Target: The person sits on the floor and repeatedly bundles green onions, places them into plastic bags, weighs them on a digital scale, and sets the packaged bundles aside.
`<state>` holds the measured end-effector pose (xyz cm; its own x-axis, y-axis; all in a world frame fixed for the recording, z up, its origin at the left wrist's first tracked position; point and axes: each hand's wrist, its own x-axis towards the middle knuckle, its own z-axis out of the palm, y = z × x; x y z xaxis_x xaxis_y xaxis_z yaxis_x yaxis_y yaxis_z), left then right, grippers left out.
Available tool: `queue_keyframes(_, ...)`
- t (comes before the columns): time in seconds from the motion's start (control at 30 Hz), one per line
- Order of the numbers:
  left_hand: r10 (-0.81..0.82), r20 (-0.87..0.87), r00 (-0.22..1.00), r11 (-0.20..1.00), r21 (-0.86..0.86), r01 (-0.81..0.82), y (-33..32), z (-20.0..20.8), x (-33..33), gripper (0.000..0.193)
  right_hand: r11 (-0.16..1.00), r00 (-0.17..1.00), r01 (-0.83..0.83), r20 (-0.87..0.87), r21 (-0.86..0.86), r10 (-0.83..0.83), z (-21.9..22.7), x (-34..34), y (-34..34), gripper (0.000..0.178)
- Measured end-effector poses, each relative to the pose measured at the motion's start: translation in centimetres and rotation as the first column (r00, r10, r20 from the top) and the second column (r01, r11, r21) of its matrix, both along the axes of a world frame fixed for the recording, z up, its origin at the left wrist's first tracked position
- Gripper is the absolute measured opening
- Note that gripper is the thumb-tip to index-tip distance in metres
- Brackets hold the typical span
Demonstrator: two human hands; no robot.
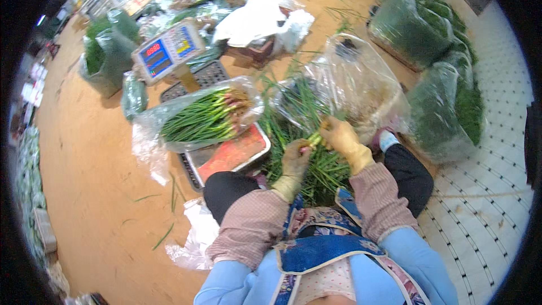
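My left hand point(296, 162), in a dirty pale glove, is closed at the pinkish-white root end of a spring onion point(314, 138). Close by on its right, my gloved right hand point(341, 135) has its fingers wrapped round the same pale stems. Exactly how many stems they hold is too small to tell. Below and around both hands, loose green onion leaves point(327, 170) lie in a heap between my legs. To the left, a clear bag of spring onions point(200, 116), roots toward the right, rests on the scale beside a red-bottomed tray point(231, 155).
A digital scale display point(168, 51) stands at the left. Upright bags of greens point(411, 28) line the right side, with another group point(107, 51) at far left. A large clear bag point(367, 87) lies ahead of my hands, and white plastic point(254, 20) sits farther back.
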<state>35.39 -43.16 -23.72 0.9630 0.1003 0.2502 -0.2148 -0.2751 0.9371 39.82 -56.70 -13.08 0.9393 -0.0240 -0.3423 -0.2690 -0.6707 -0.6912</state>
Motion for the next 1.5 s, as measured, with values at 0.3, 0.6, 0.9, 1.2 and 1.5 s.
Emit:
queue_keyframes(0.3,0.064,-0.125,0.990,0.992,-0.103,-0.077,1.7,0.0,0.8,0.015,0.949,0.992,-0.092,0.114,0.301,0.059,1.4,-5.7,4.3,0.011)
queue_keyframes(0.6,-0.280,-0.330,0.901,0.464,-0.868,-0.174,2.9,1.7,2.5,0.016,0.845,0.872,-0.122,-0.351,0.520,0.342,-2.0,-6.8,-1.1,0.041)
queue_keyframes(0.9,-0.036,-0.012,0.999,0.974,-0.222,0.033,9.4,8.5,0.7,0.042,0.291,0.962,0.230,-0.171,0.929,-0.215,-2.0,3.1,7.3,0.029)
queue_keyframes(1.2,0.932,-0.047,0.359,0.343,0.435,-0.832,36.2,-1.3,-3.5,0.076,0.666,0.867,-0.472,0.440,0.577,0.234,-3.7,8.8,21.0,0.033)
queue_keyframes(1.5,0.696,-0.152,0.702,0.645,-0.297,-0.704,39.5,12.7,1.5,0.020,0.683,0.666,-0.730,-0.248,-0.024,0.703,-4.5,10.5,27.7,0.027)
